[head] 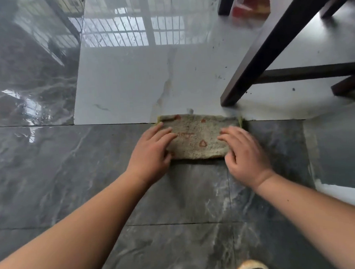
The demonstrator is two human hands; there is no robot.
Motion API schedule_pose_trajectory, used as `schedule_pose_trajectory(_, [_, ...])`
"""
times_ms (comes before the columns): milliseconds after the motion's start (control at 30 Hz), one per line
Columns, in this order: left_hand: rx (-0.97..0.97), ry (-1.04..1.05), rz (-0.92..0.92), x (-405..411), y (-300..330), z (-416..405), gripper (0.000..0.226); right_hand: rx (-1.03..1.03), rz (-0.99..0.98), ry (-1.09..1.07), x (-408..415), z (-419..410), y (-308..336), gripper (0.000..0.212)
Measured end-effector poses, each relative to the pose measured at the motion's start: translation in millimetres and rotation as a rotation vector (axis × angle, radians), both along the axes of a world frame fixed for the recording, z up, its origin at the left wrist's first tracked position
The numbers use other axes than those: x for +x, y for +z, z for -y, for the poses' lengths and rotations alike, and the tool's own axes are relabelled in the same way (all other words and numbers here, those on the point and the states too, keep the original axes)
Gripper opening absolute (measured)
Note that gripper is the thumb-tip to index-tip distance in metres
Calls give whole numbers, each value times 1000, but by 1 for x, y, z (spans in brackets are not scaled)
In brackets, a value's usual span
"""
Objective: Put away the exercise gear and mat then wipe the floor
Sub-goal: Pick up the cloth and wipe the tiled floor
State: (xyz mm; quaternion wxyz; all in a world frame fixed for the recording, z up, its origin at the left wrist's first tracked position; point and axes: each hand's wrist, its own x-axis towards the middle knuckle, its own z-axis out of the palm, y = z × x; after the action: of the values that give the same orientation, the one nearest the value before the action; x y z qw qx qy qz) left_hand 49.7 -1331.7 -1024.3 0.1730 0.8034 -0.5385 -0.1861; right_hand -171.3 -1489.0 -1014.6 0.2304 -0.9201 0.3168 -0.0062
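Observation:
A folded grey-beige cloth (195, 136) with faded red marks and a green edge lies flat on the floor, across the seam between the dark marble tiles (70, 173) and a white tile (131, 85). My left hand (150, 153) presses on the cloth's left end with straight fingers. My right hand (245, 152) presses on its right end, fingers spread flat. Both arms reach forward and down.
A dark wooden chair or table frame (271, 50) stands at the upper right, one leg close behind the cloth. A blurred red and orange packet (249, 1) lies under it. A shoe tip (253, 267) shows at the bottom edge. The floor is glossy, with window reflections.

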Motion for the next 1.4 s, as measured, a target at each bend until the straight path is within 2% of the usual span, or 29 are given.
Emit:
schedule_pose_trajectory(133, [144, -135, 136, -12, -16, 53, 62, 9, -201, 115, 31, 18, -9, 59])
schedule_pose_trajectory(233, [272, -168, 185, -11, -29, 68, 64, -58, -342, 203, 44, 26, -16, 64])
schedule_pose_trajectory(367, [303, -139, 203, -12, -43, 59, 67, -103, -453, 135, 48, 24, -31, 68])
schedule_pose_trajectory(533, [217, -90, 277, -17, -56, 50, 67, -189, -413, -23, 44, 2, -57, 71])
schedule_pose_trajectory(700, [179, -149, 279, -23, -55, 28, 69, -183, -411, 22, 23, -21, -53, 70])
schedule_pose_trajectory(1033, [161, -191, 213, -77, -52, -94, 72, -155, -419, -4, -36, -150, -53, 71])
schedule_pose_trajectory(1267, [181, -148, 171, -93, -49, -180, 72, -79, -426, -161, -29, -250, -43, 71])
schedule_pose_trajectory(1400, [178, -188, 205, -91, -48, -208, 74, -62, -448, -182, -29, -276, -46, 75])
